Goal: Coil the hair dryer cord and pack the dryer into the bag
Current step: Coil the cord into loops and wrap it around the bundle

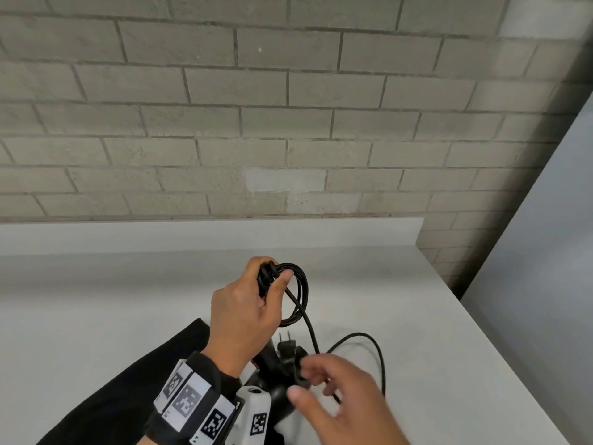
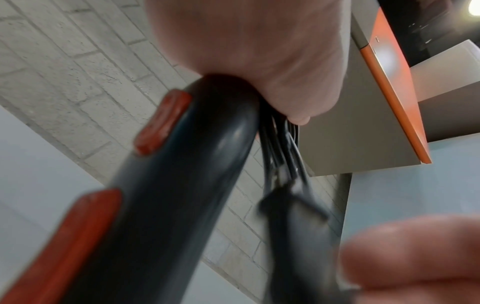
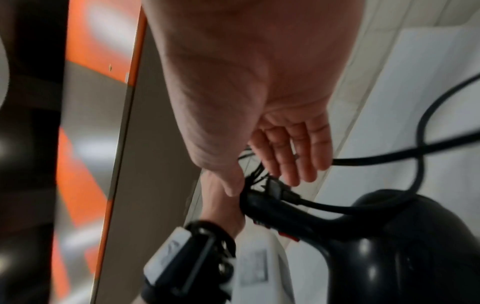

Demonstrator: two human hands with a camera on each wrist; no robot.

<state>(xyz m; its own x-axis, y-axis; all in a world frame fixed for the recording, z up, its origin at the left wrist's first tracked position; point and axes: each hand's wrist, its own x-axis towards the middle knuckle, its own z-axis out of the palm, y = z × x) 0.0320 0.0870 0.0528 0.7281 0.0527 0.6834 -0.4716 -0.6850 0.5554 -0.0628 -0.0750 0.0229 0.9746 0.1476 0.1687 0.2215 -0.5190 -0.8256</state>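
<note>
Black was the colour of nearly everything we held. Our left hand [image 1: 244, 311] gripped the handle of the hair dryer [image 1: 279, 391] together with several loops of its cord [image 1: 300, 293]; the fingers were curled around both, and the thumb pressed the loops against the handle end. In the left wrist view the handle [image 2: 182, 174] showed two orange-red buttons [image 2: 163, 121], and the cord loops ran just beside it, under the thumb.

The dryer body was low, near our wrists, above the white counter [image 1: 128, 300]. The plug [image 1: 286, 343] stood beside the handle with its two prongs pointing up. From there a free part of the cord made a wide arc over the counter to the right.

Our right hand [image 1: 340, 399] was near the plug, with the fingers loosely bent. In the right wrist view they were almost straight, and the cord [image 3: 389, 159] passed behind them; we could not tell if it was pinched.

A black fabric piece [image 1: 134, 380] lay under our left forearm. We could not tell if it was the bag.
</note>
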